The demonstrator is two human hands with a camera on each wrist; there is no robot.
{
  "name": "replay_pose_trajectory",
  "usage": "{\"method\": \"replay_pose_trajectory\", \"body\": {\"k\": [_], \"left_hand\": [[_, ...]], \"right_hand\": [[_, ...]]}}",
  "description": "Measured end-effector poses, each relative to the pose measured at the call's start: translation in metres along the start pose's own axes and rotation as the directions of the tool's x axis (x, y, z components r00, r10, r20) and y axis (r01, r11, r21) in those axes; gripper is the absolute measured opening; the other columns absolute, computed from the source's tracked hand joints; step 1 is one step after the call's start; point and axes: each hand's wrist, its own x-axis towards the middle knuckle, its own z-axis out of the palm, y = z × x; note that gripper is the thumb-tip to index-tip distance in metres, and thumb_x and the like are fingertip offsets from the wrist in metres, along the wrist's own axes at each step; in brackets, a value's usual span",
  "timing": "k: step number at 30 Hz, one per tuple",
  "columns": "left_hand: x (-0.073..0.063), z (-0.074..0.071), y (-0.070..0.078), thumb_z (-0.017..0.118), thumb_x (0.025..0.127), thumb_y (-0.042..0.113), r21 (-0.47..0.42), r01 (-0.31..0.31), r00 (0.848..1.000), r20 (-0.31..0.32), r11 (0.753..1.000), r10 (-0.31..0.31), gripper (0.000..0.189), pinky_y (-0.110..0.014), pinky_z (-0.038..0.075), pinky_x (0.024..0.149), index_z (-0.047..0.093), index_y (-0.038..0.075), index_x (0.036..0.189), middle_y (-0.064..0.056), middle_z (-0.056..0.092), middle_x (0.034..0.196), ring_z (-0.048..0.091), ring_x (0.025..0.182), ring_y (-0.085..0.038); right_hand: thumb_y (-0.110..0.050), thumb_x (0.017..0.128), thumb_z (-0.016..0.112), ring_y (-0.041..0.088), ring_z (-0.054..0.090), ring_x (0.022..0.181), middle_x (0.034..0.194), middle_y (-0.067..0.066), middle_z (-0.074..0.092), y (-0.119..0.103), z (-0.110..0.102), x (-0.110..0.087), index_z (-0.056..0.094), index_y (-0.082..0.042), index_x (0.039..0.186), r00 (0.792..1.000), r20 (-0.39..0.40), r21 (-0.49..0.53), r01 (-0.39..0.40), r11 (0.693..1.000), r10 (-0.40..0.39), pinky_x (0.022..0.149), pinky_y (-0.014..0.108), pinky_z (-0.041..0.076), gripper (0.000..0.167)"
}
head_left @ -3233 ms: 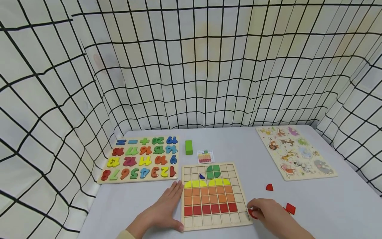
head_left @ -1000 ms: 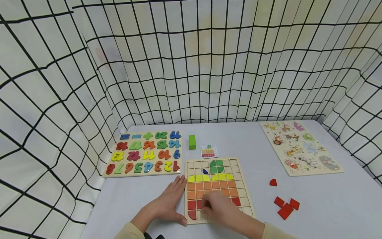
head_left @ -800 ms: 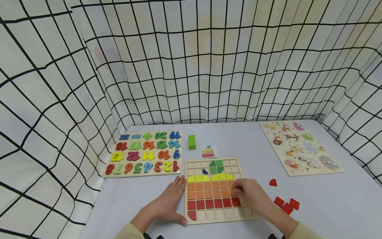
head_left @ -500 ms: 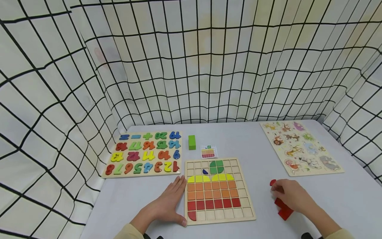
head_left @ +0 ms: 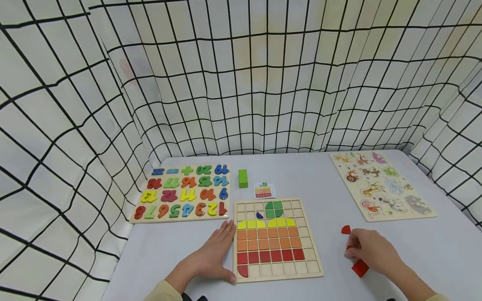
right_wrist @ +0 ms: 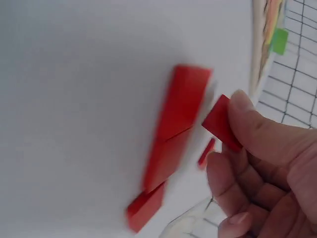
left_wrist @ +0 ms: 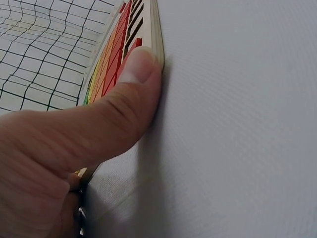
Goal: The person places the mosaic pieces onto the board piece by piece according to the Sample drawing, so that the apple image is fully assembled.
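A wooden grid board (head_left: 278, 271) lies before me, filled with rows of red, orange and yellow pieces plus green and dark blue ones. One red quarter-round piece (head_left: 242, 271) sits in its near left corner cell. My left hand (head_left: 211, 255) rests along the board's left edge, fingers straight, thumb at the near corner; the left wrist view shows the thumb (left_wrist: 124, 104) against the rim. My right hand (head_left: 373, 251) pinches a red square tile (right_wrist: 221, 122) between thumb and fingers. Below it on the table lie several red tiles (right_wrist: 181, 109), and a red quarter-round piece (head_left: 346, 229) lies just beyond.
A number puzzle board (head_left: 180, 217) lies at the back left, an animal puzzle board (head_left: 363, 200) at the back right. Behind the grid board are a green block (head_left: 242, 179) and a small pattern card (head_left: 264, 190). Black netting over white cloth (head_left: 241, 92) encloses the table.
The red quarter-round piece went from my right hand into the near left corner cell. That hand then moved right to the loose tiles and took up a red square one. The left hand stayed.
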Motion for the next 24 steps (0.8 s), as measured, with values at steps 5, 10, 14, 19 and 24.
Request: {"method": "replay_pose_trajectory", "body": {"k": [5,10,14,19,24], "left_hand": [[0.000,0.000,0.000,0.088,0.069,0.057,0.002,-0.003,1.000,0.002,1.000,0.003,0.133,-0.058,0.013,0.129,0.013,0.001,0.163,-0.016,0.005,0.173,0.000,0.161,-0.035],[-0.001,-0.001,0.000,0.088,0.070,0.057,-0.005,-0.003,1.000,-0.001,1.000,0.003,0.133,-0.058,0.012,0.129,0.012,0.001,0.163,-0.016,0.004,0.173,0.000,0.161,-0.035],[0.000,-0.002,0.000,0.089,0.070,0.056,-0.007,-0.008,1.000,-0.007,1.000,0.008,0.132,-0.058,0.012,0.129,0.013,0.000,0.163,-0.016,0.004,0.173,0.000,0.161,-0.035],[0.000,-0.002,-0.001,0.089,0.070,0.055,-0.018,-0.016,1.000,-0.011,1.000,0.016,0.132,-0.058,0.012,0.129,0.013,0.000,0.163,-0.016,0.005,0.173,0.000,0.161,-0.035],[-0.001,-0.002,-0.002,0.089,0.070,0.054,-0.026,-0.018,1.000,-0.012,0.999,0.018,0.131,-0.058,0.012,0.129,0.014,0.000,0.163,-0.016,0.006,0.173,0.001,0.161,-0.035]], "right_hand": [[-0.015,0.082,0.084,0.010,0.052,0.071,0.075,-0.008,0.062,-0.044,0.010,-0.001,0.064,-0.016,0.083,0.985,-0.089,0.108,0.159,0.981,-0.150,0.061,0.021,0.046,0.020],[-0.008,0.086,0.080,0.005,0.054,0.077,0.081,-0.012,0.062,-0.103,0.033,0.004,0.069,-0.017,0.086,0.927,-0.019,0.181,0.372,0.911,-0.375,0.069,0.019,0.054,0.015],[-0.005,0.088,0.079,0.001,0.051,0.076,0.082,-0.013,0.062,-0.142,0.050,0.008,0.070,-0.015,0.086,0.852,0.037,0.184,0.508,0.841,-0.523,0.069,0.017,0.052,0.013],[-0.006,0.089,0.078,-0.001,0.049,0.070,0.078,-0.012,0.064,-0.172,0.066,0.009,0.072,-0.013,0.086,0.803,0.115,0.195,0.558,0.806,-0.584,0.066,0.015,0.049,0.010],[-0.009,0.088,0.080,0.000,0.048,0.067,0.076,-0.012,0.063,-0.183,0.077,0.009,0.072,-0.015,0.085,0.811,0.135,0.117,0.557,0.822,-0.569,0.065,0.014,0.049,0.010]]}}
